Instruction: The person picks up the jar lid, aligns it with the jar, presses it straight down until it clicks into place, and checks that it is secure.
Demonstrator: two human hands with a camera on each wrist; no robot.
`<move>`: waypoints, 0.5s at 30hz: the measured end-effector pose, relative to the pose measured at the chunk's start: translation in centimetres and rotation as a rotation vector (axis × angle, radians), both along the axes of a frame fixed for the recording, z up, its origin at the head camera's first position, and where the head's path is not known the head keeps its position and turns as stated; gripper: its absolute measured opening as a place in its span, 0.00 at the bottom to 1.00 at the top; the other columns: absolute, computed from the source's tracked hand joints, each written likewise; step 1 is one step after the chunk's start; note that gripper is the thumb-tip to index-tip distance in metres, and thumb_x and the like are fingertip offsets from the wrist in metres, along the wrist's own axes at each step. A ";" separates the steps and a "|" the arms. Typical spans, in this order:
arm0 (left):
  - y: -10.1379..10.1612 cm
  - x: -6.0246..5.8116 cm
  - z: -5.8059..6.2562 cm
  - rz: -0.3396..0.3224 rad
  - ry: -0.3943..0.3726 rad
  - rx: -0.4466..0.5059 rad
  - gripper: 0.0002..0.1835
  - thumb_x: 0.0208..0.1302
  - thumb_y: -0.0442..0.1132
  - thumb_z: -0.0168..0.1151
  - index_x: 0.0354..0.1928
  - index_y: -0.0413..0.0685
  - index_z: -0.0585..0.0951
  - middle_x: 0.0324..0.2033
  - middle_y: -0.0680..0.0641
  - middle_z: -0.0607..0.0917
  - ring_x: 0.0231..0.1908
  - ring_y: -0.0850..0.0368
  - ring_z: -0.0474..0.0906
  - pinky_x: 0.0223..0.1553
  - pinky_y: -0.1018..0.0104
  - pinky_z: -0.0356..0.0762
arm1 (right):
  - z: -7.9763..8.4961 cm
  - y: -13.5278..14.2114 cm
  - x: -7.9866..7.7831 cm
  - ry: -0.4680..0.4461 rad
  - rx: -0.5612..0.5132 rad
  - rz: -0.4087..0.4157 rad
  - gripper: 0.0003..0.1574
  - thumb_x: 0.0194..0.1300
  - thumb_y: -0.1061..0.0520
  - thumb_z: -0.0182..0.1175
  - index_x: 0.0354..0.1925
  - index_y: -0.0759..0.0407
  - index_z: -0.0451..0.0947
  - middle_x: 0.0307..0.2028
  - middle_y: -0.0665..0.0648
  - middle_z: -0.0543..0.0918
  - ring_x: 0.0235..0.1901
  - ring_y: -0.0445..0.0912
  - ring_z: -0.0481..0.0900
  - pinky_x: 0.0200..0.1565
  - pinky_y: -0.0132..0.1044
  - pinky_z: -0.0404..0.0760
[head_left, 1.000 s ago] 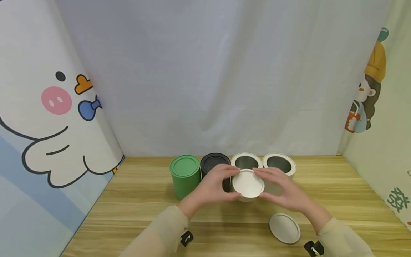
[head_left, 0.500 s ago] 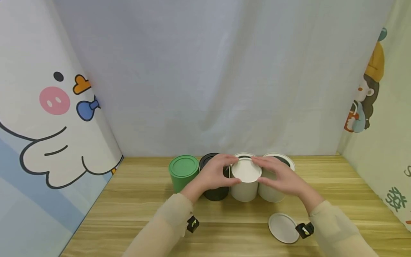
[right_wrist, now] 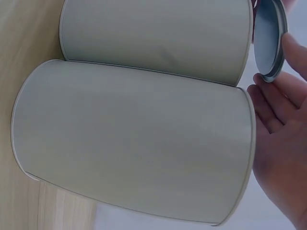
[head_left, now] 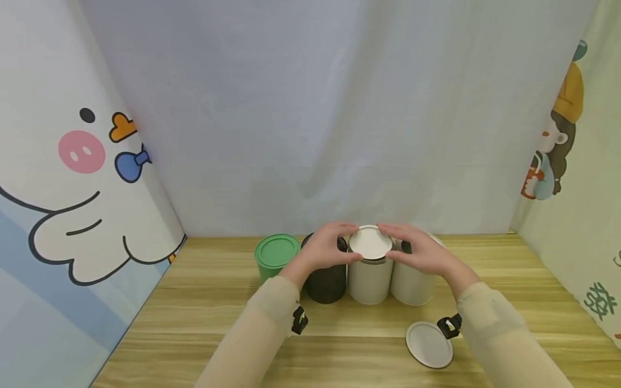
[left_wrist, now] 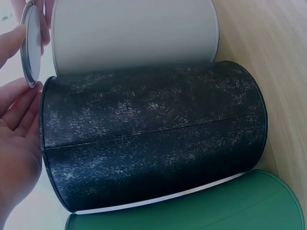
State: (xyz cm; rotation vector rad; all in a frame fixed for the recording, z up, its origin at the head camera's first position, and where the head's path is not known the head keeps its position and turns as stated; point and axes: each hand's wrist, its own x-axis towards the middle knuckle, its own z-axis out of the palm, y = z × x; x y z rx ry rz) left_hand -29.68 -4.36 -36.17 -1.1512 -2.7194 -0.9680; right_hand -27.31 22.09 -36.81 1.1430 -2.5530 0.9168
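Observation:
Between my two hands is a round white lid (head_left: 371,242), just above the mouth of a white canister (head_left: 367,283). My left hand (head_left: 326,249) pinches the lid's left edge between thumb and fingers. On the opposite edge, my right hand (head_left: 422,250) grips it the same way. Both wrist views show a gap between the lid (left_wrist: 32,45) and the canister top. To the right stands a second white canister (head_left: 411,285), its top partly covered by my right hand. A black canister (head_left: 326,285) stands below my left hand.
A green canister (head_left: 277,250) with its lid on ends the row at the left. Another white lid (head_left: 429,345) lies on the wooden table (head_left: 359,355) near my right wrist. Behind the row hangs a pale curtain (head_left: 339,134), with printed panels at both sides.
Both hands have carried the lid away from me, from in front of the white canister to over its mouth. The canisters and the loose lid have stayed in place.

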 end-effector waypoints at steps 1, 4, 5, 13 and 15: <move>0.0 -0.1 0.0 0.005 -0.008 -0.003 0.34 0.61 0.44 0.72 0.66 0.39 0.74 0.64 0.41 0.75 0.65 0.45 0.69 0.63 0.52 0.70 | 0.1 0.0 -0.1 -0.012 0.003 -0.003 0.35 0.64 0.60 0.66 0.66 0.72 0.69 0.64 0.70 0.71 0.62 0.67 0.68 0.60 0.65 0.66; 0.1 -0.4 -0.1 0.014 -0.022 -0.014 0.34 0.61 0.45 0.72 0.67 0.39 0.73 0.64 0.41 0.75 0.65 0.45 0.68 0.63 0.52 0.69 | 0.2 0.0 -0.2 -0.041 0.012 -0.014 0.35 0.65 0.60 0.66 0.66 0.72 0.69 0.65 0.70 0.71 0.63 0.67 0.68 0.61 0.65 0.65; 0.2 -0.5 -0.2 0.016 -0.023 -0.017 0.35 0.61 0.45 0.72 0.67 0.40 0.73 0.64 0.41 0.75 0.65 0.45 0.68 0.63 0.52 0.69 | 0.2 0.0 -0.2 -0.047 0.015 -0.017 0.35 0.65 0.60 0.66 0.66 0.72 0.69 0.65 0.71 0.71 0.63 0.67 0.67 0.61 0.65 0.65; 0.6 -1.1 -0.4 0.025 -0.038 -0.049 0.35 0.60 0.45 0.72 0.67 0.40 0.73 0.64 0.41 0.75 0.66 0.46 0.68 0.64 0.53 0.68 | 0.0 0.1 -0.7 -0.069 0.026 -0.024 0.36 0.65 0.59 0.66 0.66 0.73 0.68 0.65 0.72 0.70 0.63 0.68 0.67 0.62 0.65 0.64; 0.7 -1.3 -0.5 0.027 -0.035 -0.063 0.35 0.61 0.46 0.72 0.67 0.40 0.73 0.64 0.41 0.75 0.66 0.46 0.68 0.65 0.54 0.68 | 0.0 0.1 -0.8 -0.068 0.031 -0.022 0.36 0.65 0.58 0.66 0.66 0.73 0.68 0.65 0.72 0.70 0.63 0.68 0.67 0.61 0.65 0.65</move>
